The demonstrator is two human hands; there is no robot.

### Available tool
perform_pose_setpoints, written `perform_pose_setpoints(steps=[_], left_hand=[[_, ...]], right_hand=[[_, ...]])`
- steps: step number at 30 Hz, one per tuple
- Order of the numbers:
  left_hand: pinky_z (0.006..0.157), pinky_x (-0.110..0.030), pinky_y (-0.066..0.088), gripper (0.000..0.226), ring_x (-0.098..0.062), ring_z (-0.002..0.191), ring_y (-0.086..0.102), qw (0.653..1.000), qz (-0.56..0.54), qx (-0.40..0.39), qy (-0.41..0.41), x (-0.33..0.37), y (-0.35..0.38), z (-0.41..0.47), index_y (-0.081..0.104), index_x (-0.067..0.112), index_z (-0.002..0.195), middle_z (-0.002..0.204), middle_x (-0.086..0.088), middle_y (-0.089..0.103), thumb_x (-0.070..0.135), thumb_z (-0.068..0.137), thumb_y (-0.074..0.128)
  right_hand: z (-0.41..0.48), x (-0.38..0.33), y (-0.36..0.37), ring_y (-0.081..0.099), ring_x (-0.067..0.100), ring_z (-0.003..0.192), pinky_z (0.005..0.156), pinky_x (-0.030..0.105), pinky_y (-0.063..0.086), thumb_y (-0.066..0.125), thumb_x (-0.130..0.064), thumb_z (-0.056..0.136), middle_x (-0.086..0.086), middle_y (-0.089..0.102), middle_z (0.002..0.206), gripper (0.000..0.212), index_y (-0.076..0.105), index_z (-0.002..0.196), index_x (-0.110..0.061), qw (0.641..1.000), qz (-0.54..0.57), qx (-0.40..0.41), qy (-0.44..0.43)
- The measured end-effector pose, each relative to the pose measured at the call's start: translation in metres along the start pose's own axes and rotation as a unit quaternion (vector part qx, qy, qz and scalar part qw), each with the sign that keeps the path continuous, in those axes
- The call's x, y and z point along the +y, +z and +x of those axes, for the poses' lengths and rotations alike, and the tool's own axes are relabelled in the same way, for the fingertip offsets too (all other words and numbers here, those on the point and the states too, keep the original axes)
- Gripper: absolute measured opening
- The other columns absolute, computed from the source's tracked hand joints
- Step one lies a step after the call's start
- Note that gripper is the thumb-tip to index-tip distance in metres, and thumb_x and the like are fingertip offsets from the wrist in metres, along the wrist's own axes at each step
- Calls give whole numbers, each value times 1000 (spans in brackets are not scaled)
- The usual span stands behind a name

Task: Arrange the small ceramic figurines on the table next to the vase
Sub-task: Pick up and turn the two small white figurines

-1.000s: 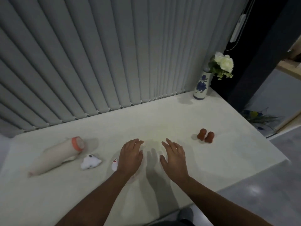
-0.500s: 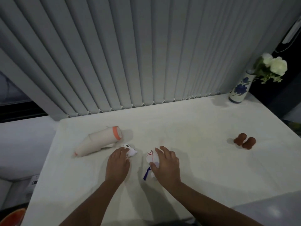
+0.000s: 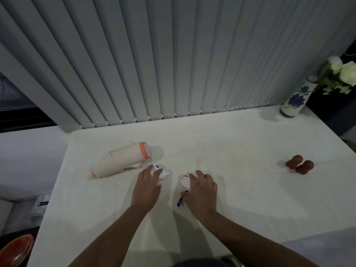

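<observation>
Two small white figurines lie near the middle of the white table (image 3: 240, 199). My left hand (image 3: 146, 187) rests on the left one (image 3: 161, 172), fingers curled over it. My right hand (image 3: 200, 191) covers the other white figurine (image 3: 185, 180), which has red marks and a blue tail sticking out below the palm. A pair of brown figurines (image 3: 299, 166) sits far to the right. The white vase with blue flowers (image 3: 295, 101) stands at the table's back right corner, holding white roses (image 3: 344, 74).
A cream cylinder-shaped object with an orange ring (image 3: 123, 160) lies on its side left of my left hand. Grey vertical blinds (image 3: 173, 54) hang behind the table. A red dish (image 3: 17, 251) sits low at the left. The table's left edge is near.
The view swung left. My left hand moved from the red-marked figurine to the small white one, and my right hand came down onto the red-marked figurine.
</observation>
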State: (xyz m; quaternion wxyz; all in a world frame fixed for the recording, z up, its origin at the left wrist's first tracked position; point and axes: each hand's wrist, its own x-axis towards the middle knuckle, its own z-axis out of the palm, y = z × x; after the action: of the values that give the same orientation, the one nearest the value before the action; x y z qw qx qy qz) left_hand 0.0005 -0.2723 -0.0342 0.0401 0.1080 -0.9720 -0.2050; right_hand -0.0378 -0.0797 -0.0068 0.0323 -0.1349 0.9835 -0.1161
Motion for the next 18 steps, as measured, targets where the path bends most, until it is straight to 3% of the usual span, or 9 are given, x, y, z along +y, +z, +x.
perform_pose_setpoints(steps=[4, 8, 18], left_hand=[[104, -43, 41, 58, -32, 134, 35, 999, -33, -5, -27, 4, 3, 3, 40, 16, 135, 150, -15, 31, 8, 81, 58], [103, -44, 42, 51, -36, 131, 40, 1000, -18, -10, -19, -2, 5, 7, 45, 7, 127, 147, -19, 37, 3, 78, 59], [95, -44, 46, 52, -38, 124, 48, 999, -40, 0, -28, 0, 2, 16, 49, 10, 127, 142, -20, 43, -3, 77, 56]], right_hand=[[1, 2, 3, 59, 29, 109, 90, 47, 49, 78, -55, 58, 1, 63, 119, 59, 63, 107, -25, 1000, -21, 10, -3], [2, 4, 4, 58, 30, 107, 90, 50, 49, 77, -53, 58, 2, 62, 118, 58, 62, 106, -24, 999, -32, 17, -19], [-1, 8, 0, 61, 32, 104, 92, 51, 50, 81, -34, 49, 5, 64, 117, 60, 63, 105, -21, 995, -79, 14, -53]])
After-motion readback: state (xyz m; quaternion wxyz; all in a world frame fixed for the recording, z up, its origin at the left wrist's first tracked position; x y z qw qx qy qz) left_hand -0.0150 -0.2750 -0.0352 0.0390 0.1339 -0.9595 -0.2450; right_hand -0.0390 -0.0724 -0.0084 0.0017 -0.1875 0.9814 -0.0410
